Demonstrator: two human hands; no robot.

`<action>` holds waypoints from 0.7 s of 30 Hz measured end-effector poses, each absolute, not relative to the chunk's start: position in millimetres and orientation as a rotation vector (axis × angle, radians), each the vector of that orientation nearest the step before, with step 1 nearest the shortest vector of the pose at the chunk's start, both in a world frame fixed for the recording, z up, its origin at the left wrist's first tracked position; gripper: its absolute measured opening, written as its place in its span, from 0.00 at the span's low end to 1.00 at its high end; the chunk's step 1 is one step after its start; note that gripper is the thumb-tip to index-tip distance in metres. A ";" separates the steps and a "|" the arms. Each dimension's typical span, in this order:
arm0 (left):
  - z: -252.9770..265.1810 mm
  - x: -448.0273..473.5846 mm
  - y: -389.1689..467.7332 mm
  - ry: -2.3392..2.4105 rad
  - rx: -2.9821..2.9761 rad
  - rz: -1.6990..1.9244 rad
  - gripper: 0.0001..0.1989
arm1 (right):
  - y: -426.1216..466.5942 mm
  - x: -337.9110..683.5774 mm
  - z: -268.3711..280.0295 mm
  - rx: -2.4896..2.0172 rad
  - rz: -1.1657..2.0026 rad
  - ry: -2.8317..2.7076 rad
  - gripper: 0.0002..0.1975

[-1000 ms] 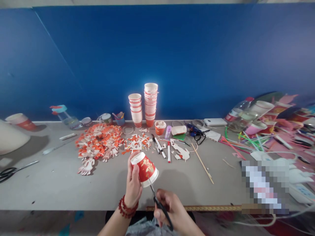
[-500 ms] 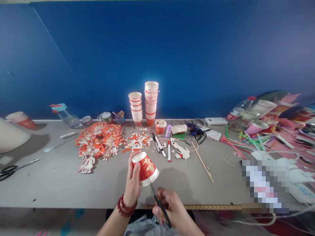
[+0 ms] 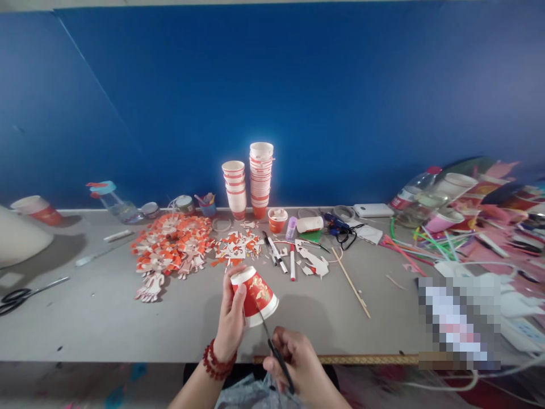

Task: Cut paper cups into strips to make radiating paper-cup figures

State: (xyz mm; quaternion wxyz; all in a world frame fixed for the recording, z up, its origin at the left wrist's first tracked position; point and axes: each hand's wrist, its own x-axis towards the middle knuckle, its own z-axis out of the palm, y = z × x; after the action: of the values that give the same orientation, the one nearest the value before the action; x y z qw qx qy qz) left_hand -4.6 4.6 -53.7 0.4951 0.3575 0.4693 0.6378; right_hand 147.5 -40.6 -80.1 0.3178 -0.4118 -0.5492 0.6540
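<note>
My left hand (image 3: 232,315) is closed round a red paper cup (image 3: 259,292) with white ends and a gold figure printed on its side. The cup is tilted, its wide rim toward me and to the right. In my right hand (image 3: 293,355) are black-handled scissors (image 3: 272,343), pointing up and left. Their blade lies at the cup's rim and reaches up along the red wall; whether it has cut in there I cannot tell. Beyond the cup lie orange and white paper scraps (image 3: 236,247). Left of them is a heap of cut-out paper shapes (image 3: 172,241).
Two stacks of paper cups (image 3: 261,182) stand by the blue wall (image 3: 272,85). Markers (image 3: 292,262), a purple glue stick (image 3: 291,228) and a wooden stick (image 3: 351,283) lie mid-table. Other scissors (image 3: 25,294) rest at far left. Bottles, cups and coloured strips clutter the right, beside a blurred-out object (image 3: 457,324).
The cup and my left hand have shifted slightly right and down. The scissors stay at the cup's rim, their blade a little farther along the red wall.
</note>
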 end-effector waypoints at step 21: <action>-50.4 -5.2 -0.9 1.188 1.052 1.520 0.17 | -40.0 145.9 -91.2 -1.118 1.653 -1.433 0.28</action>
State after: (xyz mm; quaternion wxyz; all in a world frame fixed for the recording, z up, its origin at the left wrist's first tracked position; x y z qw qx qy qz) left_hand -5.2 -0.9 -50.4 0.4548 0.4265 0.4815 0.6159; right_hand 145.9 -40.0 -91.2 0.3356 -0.4286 -0.5495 0.6338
